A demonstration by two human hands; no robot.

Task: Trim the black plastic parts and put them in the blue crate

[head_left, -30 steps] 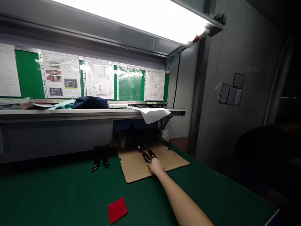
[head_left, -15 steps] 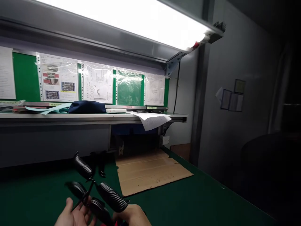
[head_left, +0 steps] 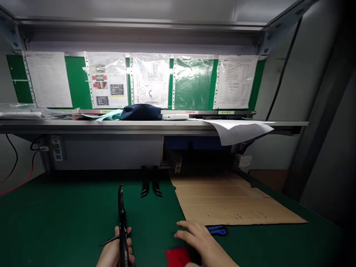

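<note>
My left hand [head_left: 112, 250] is closed around a black moulded plastic part [head_left: 121, 211] with ribbed pieces on a thin runner. The part stands edge-on, and a thin rod of it sticks out to the left. My right hand [head_left: 204, 243] is open, fingers stretched leftward over the green table, with nothing seen in it. A flat red object [head_left: 177, 256] lies beside its thumb, cut off by the bottom edge; whether they touch I cannot tell. Just beyond this hand lies a blue utility knife [head_left: 218, 230], partly hidden by it.
Two dark curved parts [head_left: 156, 181] lie at the back of the green tabletop [head_left: 69, 218]. A cardboard sheet [head_left: 222, 200] covers the right side. Above runs a shelf [head_left: 111, 128] with a dark blue pouch [head_left: 141, 112], a white device [head_left: 175, 116] and overhanging paper [head_left: 241, 133].
The black part has turned from broadside to edge-on in my left hand. My right hand has moved apart from it and opened. The view has swung left and down.
</note>
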